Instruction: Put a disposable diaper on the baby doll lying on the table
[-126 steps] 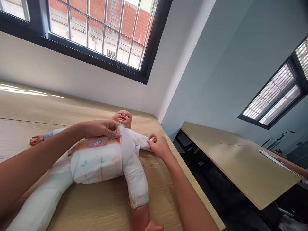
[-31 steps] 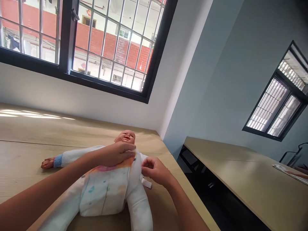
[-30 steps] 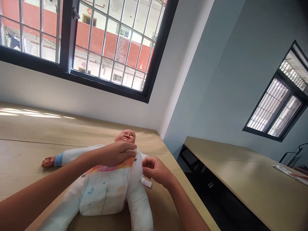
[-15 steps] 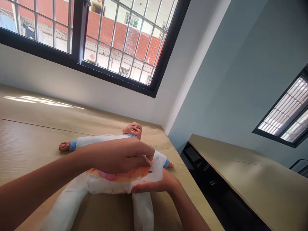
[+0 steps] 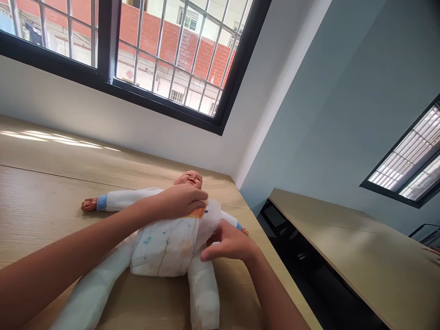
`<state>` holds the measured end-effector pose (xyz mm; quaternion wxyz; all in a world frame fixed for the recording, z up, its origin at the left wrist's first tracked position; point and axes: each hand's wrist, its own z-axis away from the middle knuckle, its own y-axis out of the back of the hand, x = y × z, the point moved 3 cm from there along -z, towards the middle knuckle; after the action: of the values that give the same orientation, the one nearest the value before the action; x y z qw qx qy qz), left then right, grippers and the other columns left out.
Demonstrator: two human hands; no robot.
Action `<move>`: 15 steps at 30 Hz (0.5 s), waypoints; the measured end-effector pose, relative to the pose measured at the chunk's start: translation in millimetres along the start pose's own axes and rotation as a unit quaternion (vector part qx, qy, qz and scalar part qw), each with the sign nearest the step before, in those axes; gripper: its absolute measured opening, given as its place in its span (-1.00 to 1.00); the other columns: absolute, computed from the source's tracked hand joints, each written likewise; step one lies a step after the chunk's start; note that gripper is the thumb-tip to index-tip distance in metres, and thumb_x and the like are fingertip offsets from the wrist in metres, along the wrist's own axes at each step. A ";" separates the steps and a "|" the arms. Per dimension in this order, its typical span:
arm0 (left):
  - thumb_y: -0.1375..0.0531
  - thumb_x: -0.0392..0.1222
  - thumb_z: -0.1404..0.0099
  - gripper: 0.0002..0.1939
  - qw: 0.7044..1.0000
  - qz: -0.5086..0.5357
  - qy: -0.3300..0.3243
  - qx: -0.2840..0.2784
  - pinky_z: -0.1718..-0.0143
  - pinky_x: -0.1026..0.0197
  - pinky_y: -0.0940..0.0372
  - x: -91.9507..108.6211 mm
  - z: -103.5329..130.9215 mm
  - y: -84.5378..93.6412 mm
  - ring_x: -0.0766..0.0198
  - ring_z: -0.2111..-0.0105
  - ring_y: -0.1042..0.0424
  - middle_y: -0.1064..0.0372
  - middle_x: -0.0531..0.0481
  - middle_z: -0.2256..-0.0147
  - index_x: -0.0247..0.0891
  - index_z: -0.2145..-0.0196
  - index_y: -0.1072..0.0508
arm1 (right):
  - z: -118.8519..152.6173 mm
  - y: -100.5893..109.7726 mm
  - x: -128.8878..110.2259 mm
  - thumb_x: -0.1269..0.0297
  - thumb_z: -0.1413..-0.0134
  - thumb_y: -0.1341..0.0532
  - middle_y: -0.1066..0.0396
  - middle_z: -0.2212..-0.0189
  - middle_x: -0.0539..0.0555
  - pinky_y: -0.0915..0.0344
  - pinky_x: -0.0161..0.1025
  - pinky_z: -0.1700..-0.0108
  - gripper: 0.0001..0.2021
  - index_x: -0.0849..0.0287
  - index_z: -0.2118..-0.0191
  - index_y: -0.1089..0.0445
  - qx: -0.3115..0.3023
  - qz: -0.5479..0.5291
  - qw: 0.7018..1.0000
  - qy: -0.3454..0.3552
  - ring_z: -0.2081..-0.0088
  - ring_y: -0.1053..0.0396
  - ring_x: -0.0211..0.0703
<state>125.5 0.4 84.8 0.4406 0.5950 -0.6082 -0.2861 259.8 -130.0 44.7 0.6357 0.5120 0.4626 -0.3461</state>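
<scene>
A baby doll lies face up on the wooden table, in a white outfit with blue cuffs. A white diaper with pale prints and an orange band at its top covers the lower body between the spread legs. My left hand reaches across the doll's belly, closed on the upper front edge of the diaper near the orange part. Beside the doll's hip, my right hand touches the diaper's side by the leg, thumb apart from the bent fingers; the fingertips are partly hidden.
A second table with a dark front stands to the right, across a gap. Part of another person's hand shows at its far right edge. Behind the doll are a white wall and a barred window.
My left hand has moved up toward the doll's chest, drawing the diaper's front up over the belly, so its printed outside now shows. My right hand has shifted slightly up at the hip.
</scene>
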 end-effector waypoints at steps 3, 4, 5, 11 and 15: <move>-0.07 -0.23 -0.47 -0.70 0.999 -0.021 0.019 -0.040 0.38 0.21 -0.05 -13.5 -0.3 -22.8 0.30 0.43 -0.27 -0.37 0.06 0.44 -0.24 0.46 -0.38 | -10.7 2.4 14.1 -0.13 0.04 -0.41 -0.46 0.42 0.00 -0.31 -0.28 0.31 -0.55 0.19 0.25 -0.53 0.106 -0.070 0.991 -0.042 0.36 -0.38 -0.20; -0.08 -0.25 -0.46 -0.71 0.998 -0.034 0.022 -0.043 0.40 0.21 -0.04 -15.4 0.2 -27.4 0.29 0.44 -0.29 -0.37 0.05 0.45 -0.24 0.45 -0.40 | -14.1 1.8 19.3 -0.15 0.04 -0.39 -0.45 0.43 0.01 -0.30 -0.29 0.34 -0.54 0.21 0.27 -0.52 0.144 -0.085 0.984 -0.059 0.38 -0.36 -0.21; -0.08 -0.25 -0.46 -0.71 0.998 -0.049 0.025 -0.041 0.41 0.21 -0.04 -16.2 0.8 -30.5 0.29 0.44 -0.30 -0.37 0.05 0.47 -0.24 0.45 -0.41 | -17.2 0.6 24.4 -0.14 0.09 -0.41 -0.45 0.44 0.01 -0.29 -0.29 0.37 -0.53 0.22 0.28 -0.51 0.176 -0.102 0.976 -0.074 0.40 -0.34 -0.22; -0.12 -0.21 -0.46 -0.88 0.995 -0.088 0.035 0.013 0.37 0.18 -0.12 -2.7 4.9 -25.8 0.16 0.30 -0.41 -0.47 -0.07 0.26 -0.24 0.23 -0.42 | -27.0 -9.4 40.3 0.06 0.21 -0.44 -0.45 0.45 0.02 -0.30 -0.25 0.37 -0.62 0.23 0.30 -0.48 0.249 -0.182 0.946 -0.100 0.43 -0.33 -0.21; -0.11 -0.25 -0.45 -0.79 0.998 -0.025 -0.037 -0.036 0.29 0.21 -0.17 17.2 12.4 -23.9 0.22 0.30 -0.41 -0.46 0.02 0.34 -0.22 0.36 -0.46 | -28.7 -11.0 40.1 0.13 0.20 -0.43 -0.40 0.51 0.00 -0.25 -0.26 0.43 -0.72 0.18 0.38 -0.45 0.271 -0.186 0.939 -0.100 0.49 -0.26 -0.23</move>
<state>127.6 -21.6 61.7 0.4313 0.5829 -0.5982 -0.3410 256.3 -103.4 1.9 0.4403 0.5320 0.3723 -0.6201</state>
